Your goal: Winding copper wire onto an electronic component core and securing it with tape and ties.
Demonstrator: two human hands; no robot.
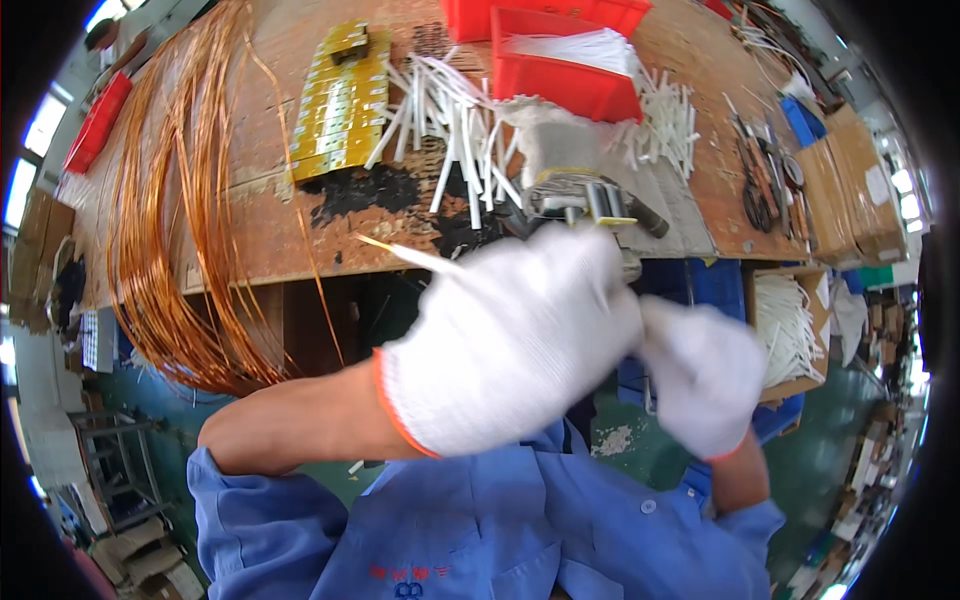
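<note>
- The right hand (705, 370), in a white glove, is blurred, in front of the surface's near edge and close against the left; whether its fingers are pressed together or pinching anything, I cannot tell.
- The left hand (520, 340) has its fingers curled in, seemingly pinching a tube (425, 260); the glove hides the fingertips.
- This tube juts out past the left glove, over the surface's near edge, its long axis slanting toward the far left corner; the left hand is much the nearer.
- It looks slim, white and straight, with a thin copper-coloured tip (375, 242) poking from its free end.
- A metal fixture (605, 203) sits just beyond the left knuckles, at the surface's (270, 225) near edge.
- Farther back, loose white tubes (460, 130) lie crisscrossed beside a yellow plate (340, 110); a red bin (560, 85) stands toward the far edge.
</note>
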